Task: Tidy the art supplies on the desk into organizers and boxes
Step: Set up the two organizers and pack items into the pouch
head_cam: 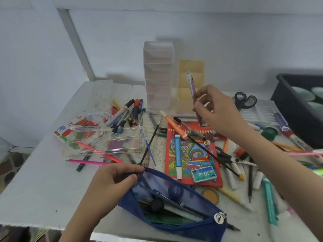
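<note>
The right hand [215,110] has its grip pinched low on the barrel of a purple pen [191,88], which stands nearly upright, clip end up. Just beyond the pen, toward the far edge of the surface [43,189], stands the yellow organizer [197,67], open on top. The pen's long axis suits its slot, so a short reach forward and down seems likely. At the near edge the left hand [111,179] pinches the rim of the blue pouch [174,222], holding its mouth open.
</note>
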The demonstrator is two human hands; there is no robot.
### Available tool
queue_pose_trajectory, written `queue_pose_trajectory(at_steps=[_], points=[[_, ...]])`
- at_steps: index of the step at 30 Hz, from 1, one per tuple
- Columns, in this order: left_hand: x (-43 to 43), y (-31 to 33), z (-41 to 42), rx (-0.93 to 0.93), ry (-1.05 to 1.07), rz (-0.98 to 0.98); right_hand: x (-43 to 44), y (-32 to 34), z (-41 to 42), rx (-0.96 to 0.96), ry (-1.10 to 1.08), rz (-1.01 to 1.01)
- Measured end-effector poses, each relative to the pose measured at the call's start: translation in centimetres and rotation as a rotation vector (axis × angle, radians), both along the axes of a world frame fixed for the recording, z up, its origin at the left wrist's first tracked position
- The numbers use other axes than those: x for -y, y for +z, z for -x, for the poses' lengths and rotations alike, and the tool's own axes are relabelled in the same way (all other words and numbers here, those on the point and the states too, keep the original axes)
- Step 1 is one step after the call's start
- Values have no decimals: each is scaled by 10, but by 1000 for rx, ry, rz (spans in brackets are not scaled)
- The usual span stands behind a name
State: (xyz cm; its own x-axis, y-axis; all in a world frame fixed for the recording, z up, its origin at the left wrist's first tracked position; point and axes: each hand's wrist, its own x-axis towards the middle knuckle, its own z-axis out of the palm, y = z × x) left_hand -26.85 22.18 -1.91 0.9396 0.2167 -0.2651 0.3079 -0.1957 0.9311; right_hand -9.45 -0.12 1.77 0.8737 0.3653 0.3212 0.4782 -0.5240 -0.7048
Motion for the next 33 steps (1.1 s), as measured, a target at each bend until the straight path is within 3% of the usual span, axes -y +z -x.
queue_pose_trajectory(at_steps=[4, 8, 11, 14, 16, 20, 29, 33], points=[[-2, 0, -1, 13, -25, -8, -7, 11, 29, -116, 71, -97], [-5, 1, 0, 23, -61, -22, -17, 15, 68, -311, 318, -110], [-8, 0, 0, 27, -83, -25, -21, 11, 93, -420, 538, 46], [-10, -1, 0, 41, -112, -28, -21, 5, 109, -294, 615, 339], [-12, -1, 1, 53, -128, -37, -20, 2, 116, -161, 602, 538], [-18, -2, 1, 64, -152, -52, -18, -1, 123, -70, 556, 681], [-32, -2, 1, 75, -191, -44, -18, -3, 133, 32, 368, 789], [-37, -2, 2, 82, -175, -31, -8, 0, 141, -25, 254, 818]])
